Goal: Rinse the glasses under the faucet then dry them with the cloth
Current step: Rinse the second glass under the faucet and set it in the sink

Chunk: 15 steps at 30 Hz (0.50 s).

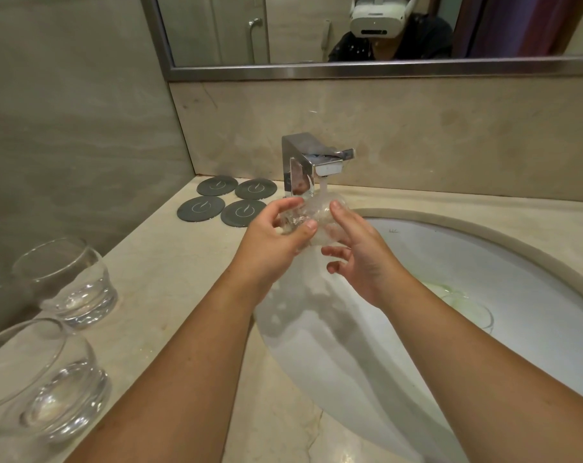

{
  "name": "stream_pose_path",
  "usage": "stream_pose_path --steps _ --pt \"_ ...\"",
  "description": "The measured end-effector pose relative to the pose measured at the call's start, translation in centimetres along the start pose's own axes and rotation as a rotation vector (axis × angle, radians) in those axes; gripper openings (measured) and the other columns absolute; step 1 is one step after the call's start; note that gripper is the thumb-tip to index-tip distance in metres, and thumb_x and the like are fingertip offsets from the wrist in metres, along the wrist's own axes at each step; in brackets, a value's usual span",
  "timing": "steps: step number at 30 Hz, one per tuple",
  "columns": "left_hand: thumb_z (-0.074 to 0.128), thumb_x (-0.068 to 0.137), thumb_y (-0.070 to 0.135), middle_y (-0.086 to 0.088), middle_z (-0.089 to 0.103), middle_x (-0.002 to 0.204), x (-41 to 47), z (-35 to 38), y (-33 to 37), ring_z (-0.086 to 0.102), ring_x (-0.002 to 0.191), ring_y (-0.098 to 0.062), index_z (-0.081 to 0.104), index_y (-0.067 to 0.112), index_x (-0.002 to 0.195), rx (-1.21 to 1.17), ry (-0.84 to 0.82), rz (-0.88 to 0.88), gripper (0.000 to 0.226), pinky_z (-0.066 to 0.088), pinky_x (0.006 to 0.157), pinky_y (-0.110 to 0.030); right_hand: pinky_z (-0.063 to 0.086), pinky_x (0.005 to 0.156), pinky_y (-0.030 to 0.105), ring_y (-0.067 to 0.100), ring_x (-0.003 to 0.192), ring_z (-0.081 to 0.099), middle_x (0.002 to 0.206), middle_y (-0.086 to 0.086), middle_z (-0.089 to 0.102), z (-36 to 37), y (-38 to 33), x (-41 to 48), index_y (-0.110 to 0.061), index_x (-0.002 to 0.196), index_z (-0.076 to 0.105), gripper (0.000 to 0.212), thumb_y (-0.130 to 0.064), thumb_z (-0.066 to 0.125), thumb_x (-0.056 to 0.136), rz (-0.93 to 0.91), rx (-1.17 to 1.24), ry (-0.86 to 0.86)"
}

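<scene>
We see four dark grey coasters (217,185), each with a thin white leaf outline, on a cream, faintly veined worktop (170,262). The sink (534,312) is white, the faucet (300,152) mirror-bright silver, the glasses (69,279) clear and colourless, the wall (66,111) streaked grey-beige.

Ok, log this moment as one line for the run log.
step: rinse | left hand: grips glass under running faucet | right hand: touches glass | two glasses wait on counter | cloth: not seen
</scene>
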<state>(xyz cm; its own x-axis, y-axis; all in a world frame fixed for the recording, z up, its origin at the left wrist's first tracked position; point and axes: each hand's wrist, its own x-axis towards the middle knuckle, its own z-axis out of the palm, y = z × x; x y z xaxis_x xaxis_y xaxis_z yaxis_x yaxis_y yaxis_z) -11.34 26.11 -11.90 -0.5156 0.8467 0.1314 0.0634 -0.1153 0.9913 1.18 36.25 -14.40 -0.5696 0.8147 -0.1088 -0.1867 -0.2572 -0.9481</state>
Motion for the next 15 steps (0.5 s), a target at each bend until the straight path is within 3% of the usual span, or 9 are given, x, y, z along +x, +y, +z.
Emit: stream_pose_path --steps 2,5,9,12,15 --pt "0.088 0.080 0.035 0.006 0.068 0.128 -0.09 0.04 0.06 0.069 0.126 -0.026 0.072 0.050 0.112 0.024 -0.007 0.007 0.039 0.059 0.105 -0.047 0.044 0.054 0.029 0.020 0.074 0.062 0.122 0.006 0.069 0.02 0.01 -0.03 -0.020 0.142 0.061 0.069 -0.054 0.081 0.085 -0.016 0.052 -0.014" --pt "0.086 0.074 0.036 -0.004 0.069 0.132 0.05 0.25 0.13 0.073 0.121 -0.026 0.068 0.040 0.122 -0.054 -0.018 -0.066 0.051 0.059 0.105 -0.044 0.046 0.056 0.030 0.020 0.065 0.060 0.111 0.011 0.069 0.16 -0.10 -0.05 -0.013 0.137 0.062 0.049 -0.035 0.076 0.096 -0.027 0.114 -0.017" --pt "0.076 0.100 0.036 -0.007 0.072 0.122 0.02 0.62 0.24 0.071 0.097 -0.019 0.063 0.021 0.134 -0.127 -0.014 -0.209 0.039 0.060 0.095 -0.036 0.053 0.058 0.030 0.021 0.069 0.064 0.117 0.012 0.071 0.30 0.10 0.34 -0.013 0.154 0.049 0.083 -0.035 0.080 0.081 -0.030 0.130 -0.018" --pt "0.073 0.102 0.028 -0.017 0.073 0.124 0.09 0.53 0.22 0.070 0.092 -0.021 0.066 0.017 0.131 -0.102 0.015 -0.193 0.032 0.065 0.090 -0.037 0.053 0.058 0.030 0.023 0.078 0.066 0.130 0.018 0.070 0.27 0.04 0.33 -0.016 0.154 0.050 0.078 -0.035 0.075 0.082 -0.028 0.124 -0.043" --pt "0.077 0.099 0.024 -0.018 0.069 0.131 0.15 0.30 0.12 0.074 0.102 -0.024 0.067 0.028 0.121 -0.073 0.026 -0.133 0.025 0.065 0.091 -0.038 0.052 0.058 0.032 0.025 0.089 0.067 0.131 0.008 0.070 0.17 0.10 0.27 -0.021 0.152 0.053 0.075 -0.045 0.072 0.083 -0.037 0.047 -0.037"
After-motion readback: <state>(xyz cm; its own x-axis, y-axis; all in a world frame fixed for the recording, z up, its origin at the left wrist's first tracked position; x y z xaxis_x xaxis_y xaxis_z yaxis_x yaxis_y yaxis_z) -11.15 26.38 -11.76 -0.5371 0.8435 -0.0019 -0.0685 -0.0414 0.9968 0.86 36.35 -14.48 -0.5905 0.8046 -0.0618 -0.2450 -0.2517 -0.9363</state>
